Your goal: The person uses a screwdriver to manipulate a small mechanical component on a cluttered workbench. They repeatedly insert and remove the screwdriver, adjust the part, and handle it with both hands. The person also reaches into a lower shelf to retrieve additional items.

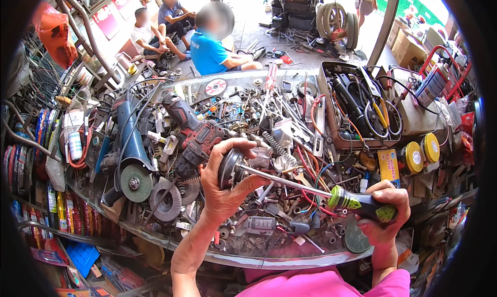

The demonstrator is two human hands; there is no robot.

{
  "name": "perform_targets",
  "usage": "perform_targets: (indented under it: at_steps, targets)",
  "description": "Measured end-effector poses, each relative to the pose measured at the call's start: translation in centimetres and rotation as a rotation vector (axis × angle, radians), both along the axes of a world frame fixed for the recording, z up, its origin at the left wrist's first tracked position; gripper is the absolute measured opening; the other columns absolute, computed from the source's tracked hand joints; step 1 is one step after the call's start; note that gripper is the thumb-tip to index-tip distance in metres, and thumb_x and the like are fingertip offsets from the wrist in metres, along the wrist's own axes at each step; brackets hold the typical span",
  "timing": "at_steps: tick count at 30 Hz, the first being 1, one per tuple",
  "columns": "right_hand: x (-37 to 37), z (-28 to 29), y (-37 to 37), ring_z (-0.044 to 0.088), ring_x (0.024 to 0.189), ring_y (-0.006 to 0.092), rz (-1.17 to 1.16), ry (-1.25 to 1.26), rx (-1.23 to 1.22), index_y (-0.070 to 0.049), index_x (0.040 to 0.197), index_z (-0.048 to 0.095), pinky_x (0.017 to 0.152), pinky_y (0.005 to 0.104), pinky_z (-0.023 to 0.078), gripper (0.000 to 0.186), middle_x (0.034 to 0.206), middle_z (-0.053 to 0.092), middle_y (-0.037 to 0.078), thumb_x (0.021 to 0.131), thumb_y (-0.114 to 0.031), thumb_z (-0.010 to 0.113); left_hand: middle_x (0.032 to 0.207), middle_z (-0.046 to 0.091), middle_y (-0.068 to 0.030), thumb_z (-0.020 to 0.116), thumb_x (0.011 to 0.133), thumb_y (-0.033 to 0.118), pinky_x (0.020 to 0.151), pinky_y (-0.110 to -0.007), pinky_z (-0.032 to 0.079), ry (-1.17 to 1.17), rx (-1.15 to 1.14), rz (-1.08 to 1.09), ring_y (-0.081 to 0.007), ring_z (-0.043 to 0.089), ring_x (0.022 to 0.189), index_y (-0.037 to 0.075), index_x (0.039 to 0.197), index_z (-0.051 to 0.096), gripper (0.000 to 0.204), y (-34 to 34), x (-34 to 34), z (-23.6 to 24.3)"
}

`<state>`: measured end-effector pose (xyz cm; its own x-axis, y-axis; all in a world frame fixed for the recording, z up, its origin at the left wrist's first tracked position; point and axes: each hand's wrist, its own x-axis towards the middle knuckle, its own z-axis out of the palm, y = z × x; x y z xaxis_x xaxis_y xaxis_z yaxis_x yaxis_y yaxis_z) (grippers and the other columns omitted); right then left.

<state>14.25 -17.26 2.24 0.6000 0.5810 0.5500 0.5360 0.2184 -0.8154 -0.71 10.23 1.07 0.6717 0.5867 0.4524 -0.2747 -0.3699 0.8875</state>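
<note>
One screwdriver and one round metal part are in two bare hands above the table. The right hand has its grip closed around the end of the green-and-black handle; the shaft slants out from it to the left. The left hand grips the round part between thumb and fingers, and the shaft's tip meets it there. Toward the table's left edge lie one angle grinder and one flap disc; one drill lies right of them. One open case stands at the far right corner, near two yellow lids.
</note>
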Motion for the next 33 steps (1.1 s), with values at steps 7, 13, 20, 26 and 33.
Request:
perform_targets:
  at_steps: [7,13,20,26,33]
  targets:
    - [-1.2,0.5,-0.3,0.062,0.083,0.0184,-0.164,0.129,-0.023,0.003,0.111,0.057,0.073,0.0299,0.053,0.07,0.1,0.058,0.009,0.073,-0.048,0.086,0.104,0.066,-0.0066,0.09,0.072,0.017,0.083,-0.023,0.052,0.036,-0.03,-0.011,-0.0091,0.063,0.094,0.001,0.123,0.057,0.063,-0.4,0.1,0.0]
    - [-1.1,-0.7,-1.8,0.06,0.082,0.0153,-0.204,0.074,-0.148,0.003,0.109,0.056,0.074,0.0287,0.05,0.075,0.097,0.058,0.008,0.078,-0.062,0.076,0.101,0.067,-0.0058,0.09,0.071,0.012,0.081,-0.022,0.051,0.041,-0.113,-0.011,-0.0082,0.063,0.09,0.001,0.122,0.058,0.061,-0.9,-0.3,-0.1]
    - [-0.4,-0.9,0.3,0.057,0.08,0.0201,-0.038,-0.061,-0.032,-0.002,0.111,0.05,0.07,0.0314,0.046,0.061,0.094,0.057,0.013,0.072,-0.028,0.09,0.101,0.068,-0.0066,0.09,0.071,0.011,0.075,-0.019,0.05,0.036,-0.088,0.031,-0.0053,0.06,0.082,0.0,0.121,0.059,0.06,-0.5,-1.1,0.3]
    - [-1.7,-1.8,-0.8,0.056,0.079,0.0185,-0.098,0.163,0.047,-0.002,0.115,0.043,0.072,0.03,0.048,0.076,0.092,0.058,0.015,0.076,-0.057,0.08,0.105,0.067,-0.0081,0.087,0.075,0.009,0.082,-0.022,0.051,0.069,-0.078,-0.025,-0.0079,0.062,0.093,-0.001,0.123,0.058,0.058,-1.0,-1.5,-0.4]
    - [-1.8,-1.0,0.2,0.058,0.082,0.0198,-0.073,0.006,-0.111,-0.003,0.113,0.043,0.073,0.0309,0.049,0.062,0.095,0.058,0.017,0.083,-0.045,0.078,0.097,0.069,-0.0052,0.083,0.074,-0.002,0.071,-0.019,0.049,0.068,-0.069,0.087,-0.0041,0.059,0.077,0.002,0.118,0.061,0.05,-0.7,-1.3,-0.3]
